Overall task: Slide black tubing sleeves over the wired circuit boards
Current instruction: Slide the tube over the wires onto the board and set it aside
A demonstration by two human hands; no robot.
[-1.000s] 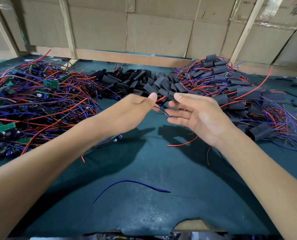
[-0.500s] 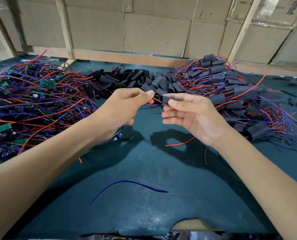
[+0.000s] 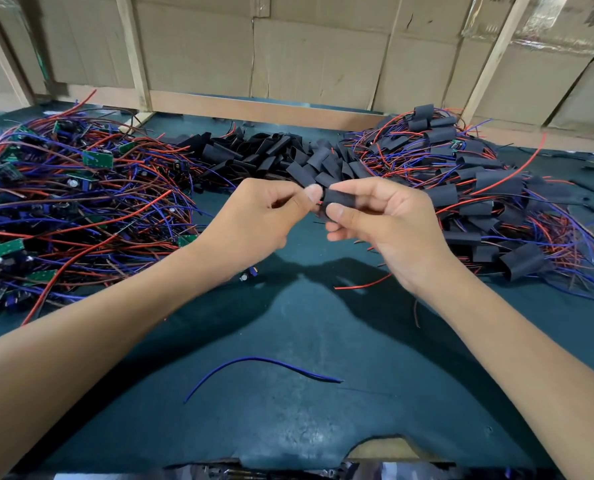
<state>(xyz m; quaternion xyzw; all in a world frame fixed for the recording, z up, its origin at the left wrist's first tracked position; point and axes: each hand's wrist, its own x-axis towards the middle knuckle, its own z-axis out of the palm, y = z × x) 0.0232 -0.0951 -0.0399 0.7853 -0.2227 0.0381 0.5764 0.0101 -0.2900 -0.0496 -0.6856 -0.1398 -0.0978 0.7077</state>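
Above the middle of the green table, my right hand [image 3: 389,223] pinches a black tubing sleeve [image 3: 339,199] between thumb and fingers. My left hand [image 3: 261,220] meets it from the left, thumb and forefinger pinched on thin wires at the sleeve's mouth. A circuit board part [image 3: 250,273] peeks out below my left wrist; the rest of it is hidden. Bare wired boards [image 3: 96,159] lie heaped at the left. Loose black sleeves [image 3: 271,154] are piled behind my hands. Sleeved boards [image 3: 489,181] with red and blue wires are heaped at the right.
A loose blue wire [image 3: 261,367] lies on the green table mat [image 3: 323,427] near me, and a red wire [image 3: 361,284] lies under my right wrist. Cardboard panels and wooden posts [image 3: 323,64] wall off the back of the table. The mat's front edge is torn.
Both hands have closed together. My right hand's fingers curled onto the black sleeve and my left hand moved right, bringing the wire ends to the sleeve's opening.
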